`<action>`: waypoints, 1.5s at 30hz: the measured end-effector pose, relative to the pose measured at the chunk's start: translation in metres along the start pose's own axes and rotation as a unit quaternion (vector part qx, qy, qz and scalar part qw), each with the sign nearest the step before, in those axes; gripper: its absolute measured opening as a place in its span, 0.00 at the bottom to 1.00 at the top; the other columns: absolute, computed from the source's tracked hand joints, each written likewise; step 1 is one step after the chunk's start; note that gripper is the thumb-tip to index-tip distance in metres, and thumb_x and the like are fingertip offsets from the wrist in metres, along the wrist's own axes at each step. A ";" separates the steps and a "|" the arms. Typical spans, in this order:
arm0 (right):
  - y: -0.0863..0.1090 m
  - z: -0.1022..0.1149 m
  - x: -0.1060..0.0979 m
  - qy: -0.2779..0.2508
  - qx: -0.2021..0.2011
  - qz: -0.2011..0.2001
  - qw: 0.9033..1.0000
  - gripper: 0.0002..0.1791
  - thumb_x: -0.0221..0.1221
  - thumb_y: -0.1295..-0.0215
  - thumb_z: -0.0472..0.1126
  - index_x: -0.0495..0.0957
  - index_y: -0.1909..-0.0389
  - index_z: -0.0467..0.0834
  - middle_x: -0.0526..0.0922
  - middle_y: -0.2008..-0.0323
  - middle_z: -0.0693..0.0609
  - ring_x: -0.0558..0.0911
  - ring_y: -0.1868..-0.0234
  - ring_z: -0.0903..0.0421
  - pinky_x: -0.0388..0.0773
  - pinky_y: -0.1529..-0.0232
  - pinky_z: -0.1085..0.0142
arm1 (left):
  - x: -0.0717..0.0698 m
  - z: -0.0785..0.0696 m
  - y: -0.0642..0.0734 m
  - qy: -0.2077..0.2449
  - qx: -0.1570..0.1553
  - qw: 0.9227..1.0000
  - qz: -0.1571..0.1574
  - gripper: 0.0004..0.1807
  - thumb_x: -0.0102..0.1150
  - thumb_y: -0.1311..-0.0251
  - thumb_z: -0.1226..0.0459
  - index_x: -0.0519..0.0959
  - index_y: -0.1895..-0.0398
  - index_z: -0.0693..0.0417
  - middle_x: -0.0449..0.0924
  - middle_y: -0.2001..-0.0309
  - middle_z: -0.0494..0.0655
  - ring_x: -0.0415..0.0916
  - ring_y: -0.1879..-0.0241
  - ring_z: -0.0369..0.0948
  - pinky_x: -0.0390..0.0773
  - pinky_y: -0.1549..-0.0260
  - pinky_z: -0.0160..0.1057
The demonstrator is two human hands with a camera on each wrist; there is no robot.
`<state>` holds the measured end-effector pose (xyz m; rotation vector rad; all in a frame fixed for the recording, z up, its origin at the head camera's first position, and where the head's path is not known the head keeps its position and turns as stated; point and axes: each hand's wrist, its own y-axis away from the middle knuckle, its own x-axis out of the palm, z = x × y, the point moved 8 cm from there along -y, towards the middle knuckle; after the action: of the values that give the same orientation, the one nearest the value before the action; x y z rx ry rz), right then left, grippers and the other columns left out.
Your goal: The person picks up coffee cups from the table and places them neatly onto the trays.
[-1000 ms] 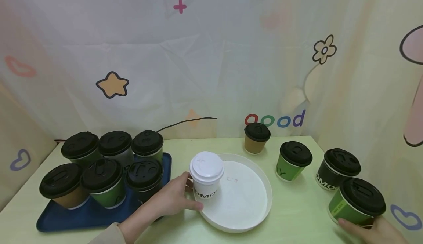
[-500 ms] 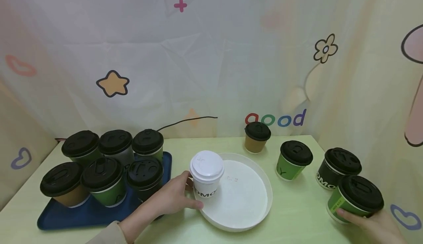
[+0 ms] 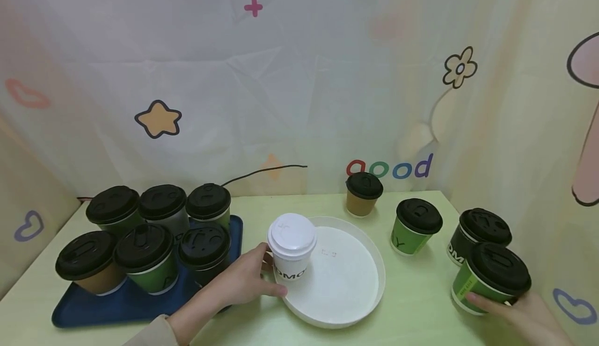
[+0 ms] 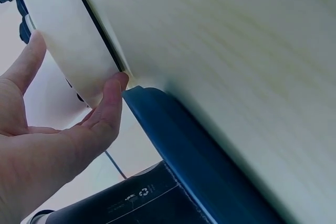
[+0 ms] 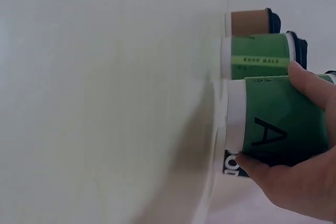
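Observation:
My left hand (image 3: 250,278) holds the left edge of a white round tray (image 3: 346,304), its thumb at the rim and a fingertip low against the side in the left wrist view. On that tray, just inside the held edge, stands a white paper coffee cup (image 3: 292,247) with a white lid. At the right, my right hand (image 3: 519,315) grips a large green paper coffee cup (image 3: 477,286) with a black lid, thumb on its near side. The right wrist view shows fingers and thumb around this green cup (image 5: 283,119), a letter A on its side.
On the left, a blue tray (image 3: 107,312) bears several black-lidded cups. Right of the round tray stand a brown cup (image 3: 360,205), a smaller green cup (image 3: 407,239) and a black cup (image 3: 456,250), which the gripped cup partly covers. A printed curtain (image 3: 290,101) hangs behind the table.
My right hand has taken a fuller grip on the large green cup and moved it left and slightly away from me. The left hand, round tray and white cup have stayed in place.

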<state>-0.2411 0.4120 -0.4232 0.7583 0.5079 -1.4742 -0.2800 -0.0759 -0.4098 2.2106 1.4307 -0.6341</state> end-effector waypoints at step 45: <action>-0.042 0.220 0.108 -0.141 -0.186 0.099 0.967 0.42 0.78 0.45 0.45 0.71 0.30 0.46 0.79 0.38 0.44 0.74 0.35 0.44 0.70 0.35 0.43 | -0.002 -0.001 0.001 0.013 0.011 1.000 0.002 0.41 0.83 0.51 0.61 0.68 0.39 0.67 0.78 0.50 0.54 0.77 0.49 0.52 0.78 0.50 0.53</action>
<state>-0.3079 0.1814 -0.3575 0.2859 0.4575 -1.2264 -0.2799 -0.0766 -0.4080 2.2459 1.4373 -0.6256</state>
